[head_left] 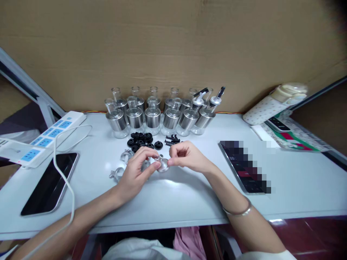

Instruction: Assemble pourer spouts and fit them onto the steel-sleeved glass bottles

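Observation:
A small silver metal cap with a short neck (162, 165) is held between my two hands, just above the table. My left hand (138, 168) pinches it from the left with thumb and fingers. On the other side, my right hand (187, 156) has its thumb and curled fingers at the cap's right edge. More silver parts (118, 174) lie beside and partly under my left hand. Behind the hands are a pile of round black parts (139, 140) and several thin black pieces (172, 139).
Two rows of glass bottles with metal bands (152, 117) stand at the back, two with pourers. A power strip (46, 141), cable and dark tablet (51, 184) are left. To the right are a phone (241, 169) and a leaning dotted flask (265, 108).

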